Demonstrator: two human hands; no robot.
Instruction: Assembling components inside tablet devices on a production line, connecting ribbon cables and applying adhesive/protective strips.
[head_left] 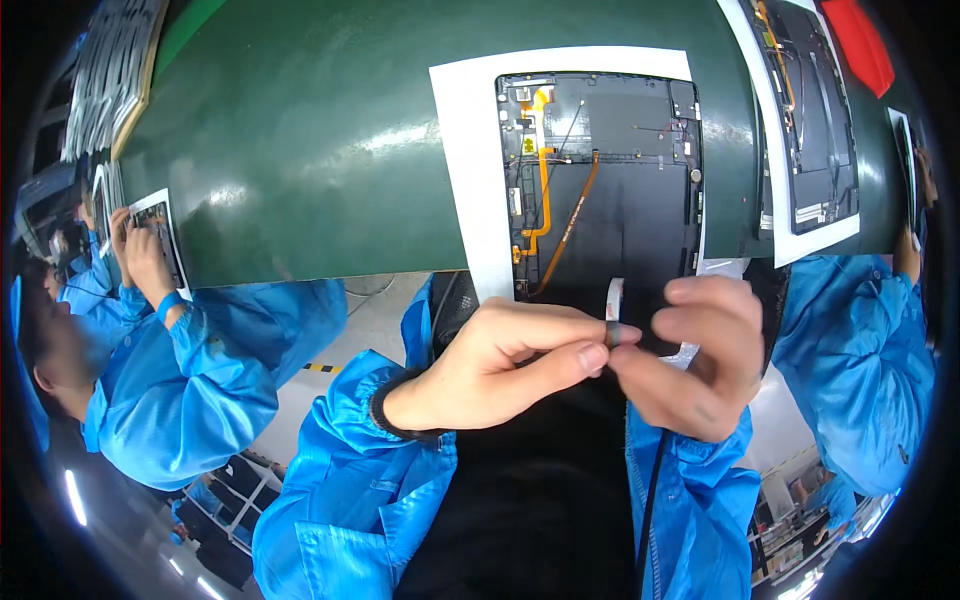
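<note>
In front of my body, just past the green table's near edge, my left hand point(505, 365) pinches a small white strip point(615, 293) between thumb and forefinger. The strip curves upward from the fingertips. My right hand point(705, 365), slightly blurred, meets it there, with thumb and forefinger closed at the strip's lower end. Beyond the hands lies an opened black tablet housing point(640, 215) with its inside facing up. An orange flex cable point(545, 190) runs down its left side, and a thinner brown-orange one point(572, 225) slants beside it. A white sheet point(465, 130) lies under the housing.
Another opened housing point(815, 130) lies on a white sheet at the right, near a red object point(860, 45). Stacked thin panels point(115, 75) stand at the far left of the green table point(300, 150). Co-workers in blue sleeves point(200, 390) sit on both sides.
</note>
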